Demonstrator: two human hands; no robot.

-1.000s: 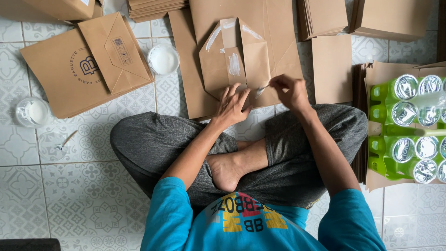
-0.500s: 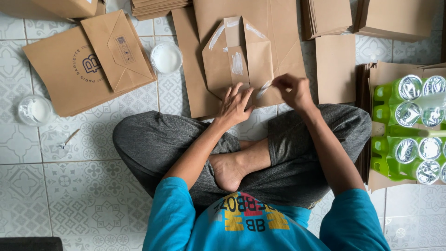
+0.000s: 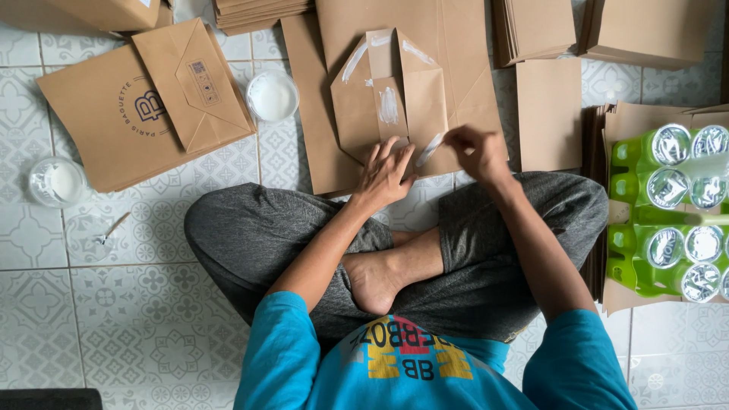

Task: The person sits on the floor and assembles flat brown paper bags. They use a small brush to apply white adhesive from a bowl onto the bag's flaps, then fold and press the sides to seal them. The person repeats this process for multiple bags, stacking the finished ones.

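Paper bag [image 3: 395, 99] under flat left hand [image 3: 383, 171], right hand [image 3: 474, 152] grip pinched; glue dish [image 3: 272, 96] alongside

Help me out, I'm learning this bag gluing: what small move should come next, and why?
Probably fold the bottom flap up onto the bag's open base. White glue streaks already mark the upper, middle and lower flaps, the left hand pins the paper flat, and the right hand pinches the edge beside the last streak.

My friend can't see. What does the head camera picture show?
A person sits cross-legged on a tiled floor, left hand pressing a brown paper bag streaked with white glue, right hand at its lower edge. A small dish of glue sits nearby.
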